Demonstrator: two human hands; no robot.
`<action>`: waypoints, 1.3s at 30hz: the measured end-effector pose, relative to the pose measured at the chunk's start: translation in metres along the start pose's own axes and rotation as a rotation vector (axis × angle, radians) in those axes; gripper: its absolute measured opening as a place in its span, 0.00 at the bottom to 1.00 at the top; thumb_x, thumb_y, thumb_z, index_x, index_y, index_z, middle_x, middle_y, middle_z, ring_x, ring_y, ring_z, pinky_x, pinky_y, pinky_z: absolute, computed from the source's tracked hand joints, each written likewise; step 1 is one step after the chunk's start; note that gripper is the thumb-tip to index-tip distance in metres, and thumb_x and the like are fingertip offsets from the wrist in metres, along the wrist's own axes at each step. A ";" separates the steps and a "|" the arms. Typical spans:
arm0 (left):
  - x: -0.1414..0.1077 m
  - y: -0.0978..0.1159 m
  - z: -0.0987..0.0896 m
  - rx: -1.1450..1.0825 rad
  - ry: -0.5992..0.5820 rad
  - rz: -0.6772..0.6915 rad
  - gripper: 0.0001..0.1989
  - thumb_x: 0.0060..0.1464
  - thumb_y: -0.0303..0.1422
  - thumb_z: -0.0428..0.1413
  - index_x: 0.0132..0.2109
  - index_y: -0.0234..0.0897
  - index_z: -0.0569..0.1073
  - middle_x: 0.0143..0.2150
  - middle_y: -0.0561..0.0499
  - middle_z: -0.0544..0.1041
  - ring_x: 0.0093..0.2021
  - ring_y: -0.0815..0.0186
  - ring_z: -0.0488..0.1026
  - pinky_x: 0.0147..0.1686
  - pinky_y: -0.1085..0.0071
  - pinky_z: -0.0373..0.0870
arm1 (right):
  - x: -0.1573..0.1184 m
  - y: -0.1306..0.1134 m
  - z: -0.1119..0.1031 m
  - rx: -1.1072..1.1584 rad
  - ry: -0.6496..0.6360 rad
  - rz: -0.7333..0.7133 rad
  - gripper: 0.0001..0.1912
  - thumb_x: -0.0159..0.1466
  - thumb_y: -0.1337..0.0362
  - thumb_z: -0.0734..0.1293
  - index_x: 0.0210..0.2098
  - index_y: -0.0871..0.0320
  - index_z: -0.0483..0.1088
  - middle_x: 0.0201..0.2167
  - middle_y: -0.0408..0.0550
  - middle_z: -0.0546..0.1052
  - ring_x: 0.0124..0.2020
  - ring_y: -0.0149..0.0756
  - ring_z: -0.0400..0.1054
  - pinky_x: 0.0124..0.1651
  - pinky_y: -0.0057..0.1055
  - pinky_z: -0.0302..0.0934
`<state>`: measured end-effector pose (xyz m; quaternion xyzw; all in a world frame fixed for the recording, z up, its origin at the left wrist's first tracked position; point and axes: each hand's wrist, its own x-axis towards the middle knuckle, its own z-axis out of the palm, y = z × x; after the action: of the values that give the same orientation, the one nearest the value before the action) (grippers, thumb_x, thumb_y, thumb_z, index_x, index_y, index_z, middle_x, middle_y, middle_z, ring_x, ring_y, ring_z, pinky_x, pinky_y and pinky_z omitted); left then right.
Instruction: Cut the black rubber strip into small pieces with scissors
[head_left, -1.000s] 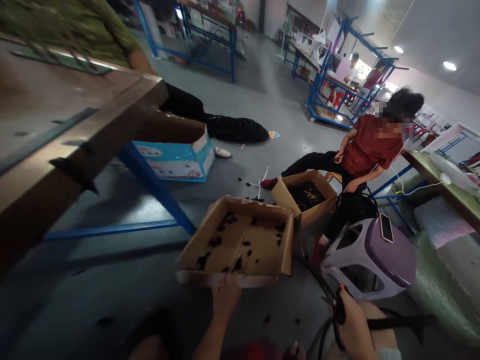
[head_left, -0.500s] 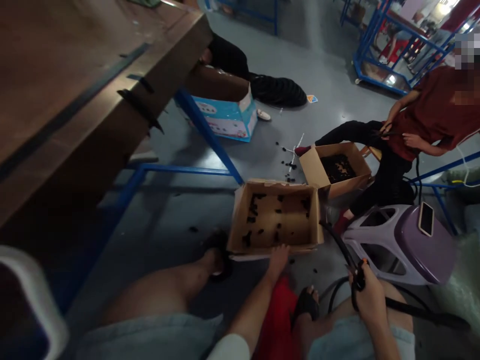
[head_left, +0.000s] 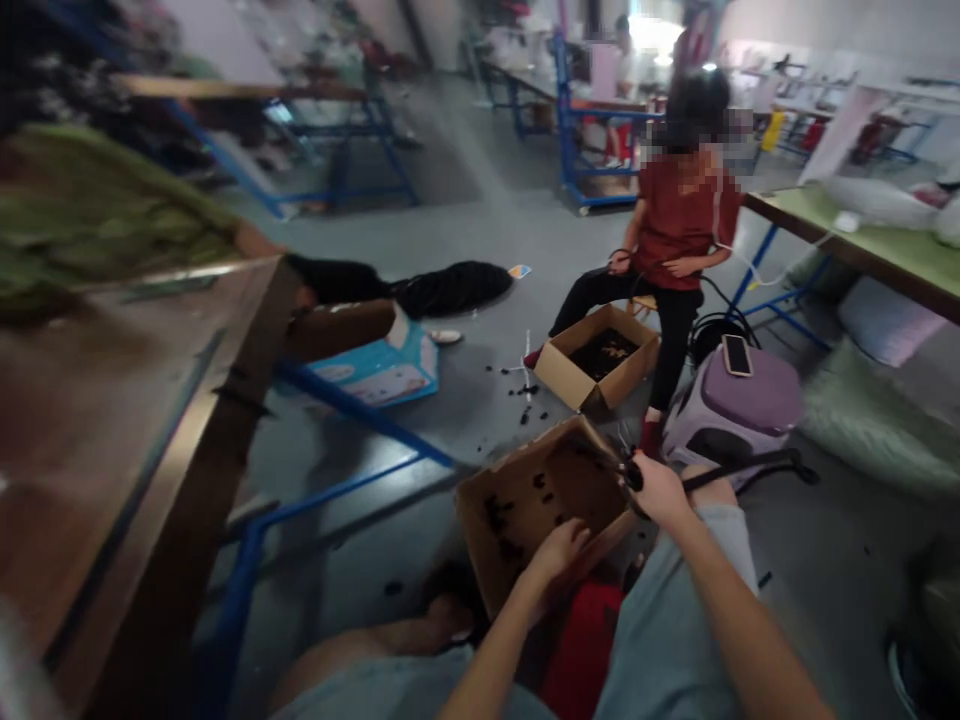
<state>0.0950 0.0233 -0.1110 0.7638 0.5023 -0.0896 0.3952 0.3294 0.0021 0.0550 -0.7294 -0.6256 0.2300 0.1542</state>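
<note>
The right hand (head_left: 661, 492) clasps scissors (head_left: 633, 474), blades toward the cardboard box (head_left: 517, 466); a black cord (head_left: 739, 465) stretches beyond the wrist. The left hand (head_left: 559, 550) curls over the box's near side, its hold unclear. The box lies before the knees, presumably for easy reach, black scraps (head_left: 496, 514) inside.

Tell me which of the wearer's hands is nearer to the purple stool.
Right. The right hand, holding scissors, is just off the lower left of the purple stool in the view; the left hand is farther left, over the nearer cardboard box.
</note>
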 end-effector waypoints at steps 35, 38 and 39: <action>-0.217 0.077 -0.139 -0.981 0.997 0.150 0.25 0.64 0.53 0.55 0.54 0.36 0.75 0.26 0.57 0.69 0.20 0.72 0.64 0.23 0.76 0.64 | -0.238 -0.021 -0.037 0.891 0.151 0.158 0.20 0.64 0.46 0.70 0.44 0.53 0.67 0.39 0.51 0.76 0.37 0.40 0.72 0.31 0.31 0.67; -0.230 0.072 -0.143 -0.516 1.129 0.010 0.22 0.68 0.44 0.53 0.62 0.38 0.74 0.37 0.47 0.80 0.37 0.61 0.77 0.39 0.70 0.73 | -0.229 -0.052 -0.042 1.118 0.011 0.266 0.22 0.65 0.42 0.69 0.47 0.52 0.67 0.41 0.52 0.76 0.35 0.41 0.71 0.25 0.32 0.67; -0.233 0.072 -0.147 -0.376 1.151 -0.034 0.22 0.69 0.41 0.53 0.65 0.38 0.72 0.44 0.44 0.81 0.44 0.58 0.79 0.45 0.67 0.73 | -0.229 -0.066 -0.043 1.197 -0.035 0.284 0.23 0.65 0.42 0.69 0.47 0.51 0.67 0.44 0.52 0.76 0.36 0.42 0.72 0.23 0.32 0.66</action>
<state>0.0057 -0.0501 0.1491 0.5985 0.6547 0.4222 0.1868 0.2714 -0.2089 0.1581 -0.5885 -0.2869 0.5716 0.4946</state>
